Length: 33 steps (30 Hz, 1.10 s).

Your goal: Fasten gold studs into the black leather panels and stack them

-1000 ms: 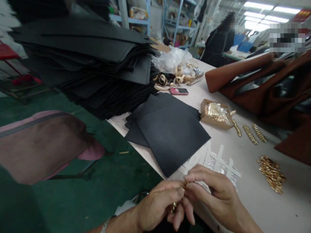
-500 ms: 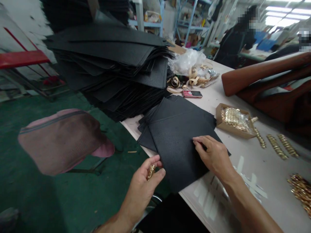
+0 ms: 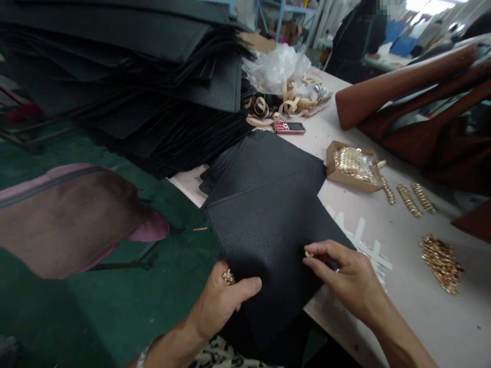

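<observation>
My left hand (image 3: 220, 296) grips the near-left edge of a black grained leather panel (image 3: 264, 230), thumb on top and fingers beneath. Several small gold metal pieces (image 3: 229, 277) sit in that same hand, showing by the curled forefinger. Between thumb and forefinger, my right hand (image 3: 341, 268) pinches one small gold metal piece (image 3: 309, 254) just over the panel; whether it touches the leather I cannot tell. A tiny hole or mark shows in the panel near its middle. Underneath lie more black panels (image 3: 264, 153), fanned on the table, while the near corner hangs past the table edge.
A tall stack of black panels (image 3: 153, 97) stands at the left. On the table (image 3: 402, 276) are a phone (image 3: 289, 128), a carton (image 3: 353, 166) of gold pieces, a loose gold pile (image 3: 441, 263) and brown leather pieces (image 3: 402, 87). A draped chair (image 3: 72, 220) stands left; a person (image 3: 351, 41) is beyond.
My left hand has taken hold of the black panel's edge, and the panel has come nearer me. The right hand now shows a gold piece in its pinch. The view has shifted.
</observation>
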### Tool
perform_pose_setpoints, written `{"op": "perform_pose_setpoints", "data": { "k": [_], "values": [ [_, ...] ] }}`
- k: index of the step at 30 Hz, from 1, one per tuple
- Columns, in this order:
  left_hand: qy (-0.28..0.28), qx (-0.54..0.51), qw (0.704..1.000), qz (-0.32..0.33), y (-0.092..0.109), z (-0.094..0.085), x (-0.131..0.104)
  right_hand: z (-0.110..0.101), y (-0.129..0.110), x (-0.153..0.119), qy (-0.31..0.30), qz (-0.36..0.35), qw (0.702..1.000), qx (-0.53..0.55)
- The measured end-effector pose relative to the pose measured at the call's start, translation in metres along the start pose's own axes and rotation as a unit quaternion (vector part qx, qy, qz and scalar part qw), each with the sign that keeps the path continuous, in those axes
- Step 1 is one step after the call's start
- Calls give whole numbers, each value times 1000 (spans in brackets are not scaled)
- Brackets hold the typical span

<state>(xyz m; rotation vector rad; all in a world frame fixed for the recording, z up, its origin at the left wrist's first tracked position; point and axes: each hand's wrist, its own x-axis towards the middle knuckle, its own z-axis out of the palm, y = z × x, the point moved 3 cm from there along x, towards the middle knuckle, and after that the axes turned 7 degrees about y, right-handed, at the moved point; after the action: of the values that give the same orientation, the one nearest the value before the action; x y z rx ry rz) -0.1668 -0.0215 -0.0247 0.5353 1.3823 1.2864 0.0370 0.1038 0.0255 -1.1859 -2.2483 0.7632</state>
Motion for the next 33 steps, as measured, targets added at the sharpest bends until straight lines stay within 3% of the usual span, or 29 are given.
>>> {"op": "perform_pose_setpoints", "data": {
  "k": [4,8,13,16,19,27,33],
  "values": [
    [-42,-34,998,-20,7,-5,-6,5,-10,1,11,-21,1000,7],
    [-99,-75,991,-41,7,-3,-9,14,-24,-2,-17,-55,998,33],
    [-65,-91,991,-70,-5,2,-8,23,-20,-2,-19,20,996,83],
    [-56,-137,985,-89,-7,8,-5,29,-14,-1,-47,113,980,159],
    [-52,-190,974,-107,-6,12,-2,34,-14,1,-73,156,963,207],
    [-28,-233,962,-142,-9,12,0,35,-28,11,-81,82,981,154],
    [-60,-234,961,-134,-7,14,0,38,-27,14,-85,94,976,179]
  ]
}}
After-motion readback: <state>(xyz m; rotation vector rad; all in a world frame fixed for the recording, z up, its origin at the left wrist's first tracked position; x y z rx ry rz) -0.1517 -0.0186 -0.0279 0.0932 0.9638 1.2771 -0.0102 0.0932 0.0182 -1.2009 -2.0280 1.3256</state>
